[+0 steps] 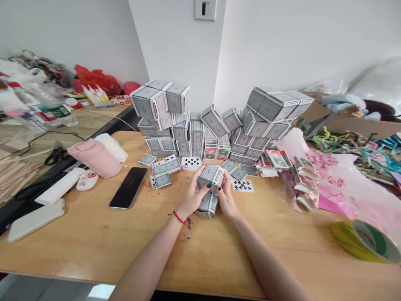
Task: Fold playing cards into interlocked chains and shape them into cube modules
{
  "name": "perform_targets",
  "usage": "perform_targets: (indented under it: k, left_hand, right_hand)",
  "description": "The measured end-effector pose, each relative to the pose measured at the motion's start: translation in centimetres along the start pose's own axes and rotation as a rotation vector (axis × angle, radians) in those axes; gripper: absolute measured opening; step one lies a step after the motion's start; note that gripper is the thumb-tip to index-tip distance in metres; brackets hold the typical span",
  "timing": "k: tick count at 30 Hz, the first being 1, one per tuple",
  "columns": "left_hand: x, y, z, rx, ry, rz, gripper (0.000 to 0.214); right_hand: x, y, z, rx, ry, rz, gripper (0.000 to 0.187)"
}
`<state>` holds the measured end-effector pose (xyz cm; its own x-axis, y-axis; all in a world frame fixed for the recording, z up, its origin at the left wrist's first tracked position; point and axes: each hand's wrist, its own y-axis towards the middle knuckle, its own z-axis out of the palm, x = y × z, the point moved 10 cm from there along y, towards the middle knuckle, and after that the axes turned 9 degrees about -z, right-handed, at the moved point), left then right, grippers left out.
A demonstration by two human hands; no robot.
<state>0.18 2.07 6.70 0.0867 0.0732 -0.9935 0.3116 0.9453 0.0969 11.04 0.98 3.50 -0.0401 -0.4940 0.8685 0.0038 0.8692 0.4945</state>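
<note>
Near the middle of the table, my left hand [194,190] and my right hand [228,198] close from both sides around a cube folded from playing cards [209,173], its grey patterned backs outward. Under and just in front of it is another playing-card block [207,205], partly covered by the held one and my fingers. Behind my hands, stacked card cubes rise in a left stack [161,104] and a right stack [266,110], with a lower tilted pair [222,120] between them. Loose playing cards [165,167] lie left of my hands, and a face-up card [243,186] lies to the right.
Card boxes [275,159] and opened cartons [305,182] stand at right, by pink plastic [338,167] and a tape roll [365,241]. At left lie a black phone [128,188], a pink pouch [95,156], a white power bank [36,220] and a computer mouse [87,179].
</note>
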Motion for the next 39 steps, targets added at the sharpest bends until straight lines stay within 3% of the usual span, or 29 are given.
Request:
perform_targets:
  k: [6, 11, 15, 18, 23, 29, 39]
  left_hand:
    - [-0.1, 0.4, -1.4, -0.087, -0.115, 0.013, 0.05]
    - [1.1, 0.9, -2.9, -0.136, -0.291, -0.045, 0.054]
    - [2.4, 1.0, -3.7, -0.175, -0.262, -0.111, 0.05]
    - [2.9, 0.9, -3.4, -0.147, -0.158, -0.155, 0.057]
    - [3.2, 0.5, -1.9, -0.064, -0.037, -0.195, 0.095]
    - [2.8, 0.5, -1.6, -0.082, 0.055, -0.158, 0.084]
    - [2.3, 0.3, -1.2, -0.034, -0.01, -0.167, 0.077]
  right_hand:
    - [-1.1, 0.0, -0.5, -0.079, 0.164, 0.086, 0.062]
    - [-3.5, -0.7, -0.7, -0.128, 0.254, 0.283, 0.055]
    - [-4.5, -1.2, 0.2, -0.109, 0.393, 0.389, 0.046]
    - [-3.9, -0.9, -0.9, -0.176, 0.317, 0.332, 0.045]
    - [-1.8, -0.1, -1.9, -0.171, 0.151, 0.203, 0.046]
    - [-1.8, -0.1, -1.8, -0.16, 0.153, 0.209, 0.045]
    - [-1.8, -0.1, -1.9, -0.164, 0.197, 0.241, 0.046]
